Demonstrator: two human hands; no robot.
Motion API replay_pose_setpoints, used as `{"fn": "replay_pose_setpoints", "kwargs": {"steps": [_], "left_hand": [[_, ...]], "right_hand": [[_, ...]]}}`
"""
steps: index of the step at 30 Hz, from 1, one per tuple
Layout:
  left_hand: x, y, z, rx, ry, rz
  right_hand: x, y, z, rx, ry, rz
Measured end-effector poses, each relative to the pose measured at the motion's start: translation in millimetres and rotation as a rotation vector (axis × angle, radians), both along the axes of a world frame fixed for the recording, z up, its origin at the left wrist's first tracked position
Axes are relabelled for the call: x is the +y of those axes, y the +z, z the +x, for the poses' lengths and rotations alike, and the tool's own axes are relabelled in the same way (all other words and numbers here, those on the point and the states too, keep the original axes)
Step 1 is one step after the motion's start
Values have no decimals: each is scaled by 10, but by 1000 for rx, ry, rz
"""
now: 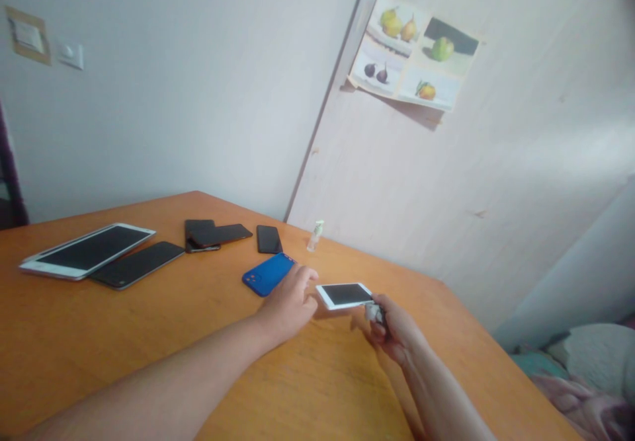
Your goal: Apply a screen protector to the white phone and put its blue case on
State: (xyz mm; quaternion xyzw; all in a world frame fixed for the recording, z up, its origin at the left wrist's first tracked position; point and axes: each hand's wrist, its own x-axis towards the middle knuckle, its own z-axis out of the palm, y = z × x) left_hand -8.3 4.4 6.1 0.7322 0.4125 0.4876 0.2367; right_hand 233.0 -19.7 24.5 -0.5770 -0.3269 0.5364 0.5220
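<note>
A white smartphone (pixel 344 295) with a dark screen is held just above the table, screen up. My right hand (pixel 397 328) grips it by its right end, with a crumpled grey-white piece, perhaps a cloth, bunched in the same fingers. Just left of the phone, my left hand (pixel 292 299) is held with thumb and fingers apart and nothing between them. Behind that hand lies a blue phone case or cased phone (pixel 268 274), partly covered by the fingers; its camera corner shows.
On the wooden table (pixel 149 348) are a white tablet (pixel 94 249), a black phone (pixel 141 264) against it, two overlapping dark phones (pixel 221 234) and a small black phone (pixel 269 239). A little clear spray bottle (pixel 315 236) stands near the back edge, by the wall.
</note>
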Motion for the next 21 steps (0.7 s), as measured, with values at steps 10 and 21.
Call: {"fn": "replay_pose_setpoints", "kwargs": {"steps": [10, 21], "left_hand": [[-142, 96, 18, 419, -83, 249], [-136, 137, 2, 320, -115, 238]], "right_hand": [[-30, 12, -42, -28, 17, -40], [-47, 27, -3, -66, 117, 43]]}}
